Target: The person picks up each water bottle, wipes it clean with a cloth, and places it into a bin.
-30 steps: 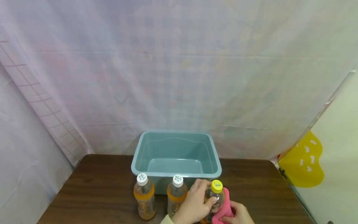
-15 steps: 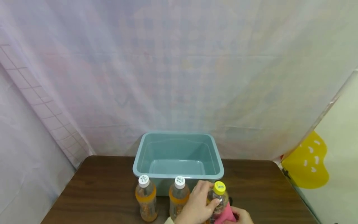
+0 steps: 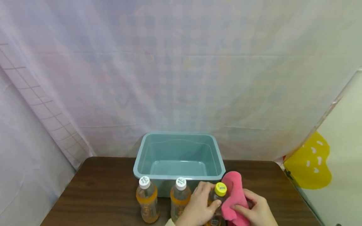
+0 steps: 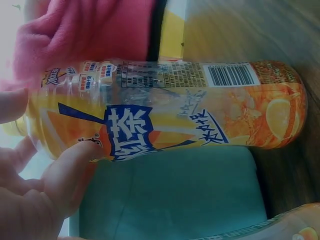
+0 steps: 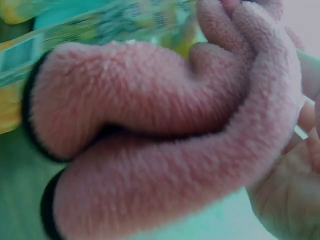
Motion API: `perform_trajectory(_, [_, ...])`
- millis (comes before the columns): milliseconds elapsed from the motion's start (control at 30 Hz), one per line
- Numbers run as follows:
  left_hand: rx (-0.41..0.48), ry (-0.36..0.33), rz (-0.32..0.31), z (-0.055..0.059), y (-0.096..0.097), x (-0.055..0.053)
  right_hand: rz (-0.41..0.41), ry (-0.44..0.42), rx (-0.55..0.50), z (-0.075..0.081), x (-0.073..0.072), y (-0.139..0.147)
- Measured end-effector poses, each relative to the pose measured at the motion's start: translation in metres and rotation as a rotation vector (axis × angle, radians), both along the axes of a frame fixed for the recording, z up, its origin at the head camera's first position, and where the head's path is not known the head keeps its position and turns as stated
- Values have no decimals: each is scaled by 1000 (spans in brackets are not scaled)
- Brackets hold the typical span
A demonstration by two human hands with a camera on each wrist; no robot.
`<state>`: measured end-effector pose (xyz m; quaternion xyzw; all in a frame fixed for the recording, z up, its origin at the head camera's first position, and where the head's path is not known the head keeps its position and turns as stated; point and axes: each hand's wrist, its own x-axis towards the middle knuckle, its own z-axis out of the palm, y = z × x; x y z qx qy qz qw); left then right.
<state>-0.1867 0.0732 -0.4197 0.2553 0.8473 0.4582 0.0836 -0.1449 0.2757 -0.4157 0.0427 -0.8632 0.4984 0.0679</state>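
Observation:
My left hand (image 3: 198, 205) holds an upright clear plastic drink bottle (image 4: 165, 110) near its neck. The bottle has a yellow cap (image 3: 221, 189) and an orange-yellow label. To its right, my right hand (image 3: 258, 208) pinches a folded pink fluffy cloth (image 3: 236, 196), thumb in front. Dark trim runs along the edges of the cloth in the right wrist view. The cloth hangs close beside the bottle; whether they touch I cannot tell. Part of the bottle's lower body is hidden by the left hand and the cloth in the head view.
A blue-green plastic tub (image 3: 178, 177) stands behind the bottles on the dark wooden table (image 3: 93, 188). Two white-capped bottles, one on the left (image 3: 147, 202) and one in the middle (image 3: 179, 201), stand before it. A pale curtain (image 3: 181, 78) hangs behind.
The pink cloth has gone down along the bottle's right side, then up and right, opening out more. My right hand has shifted right and up. My left hand keeps its hold on the bottle.

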Motion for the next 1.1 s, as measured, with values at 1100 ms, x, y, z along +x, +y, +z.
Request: perform_trajectory(1100, [-5, 336, 63, -7, 4, 7, 39, -34, 180, -107, -6, 1])
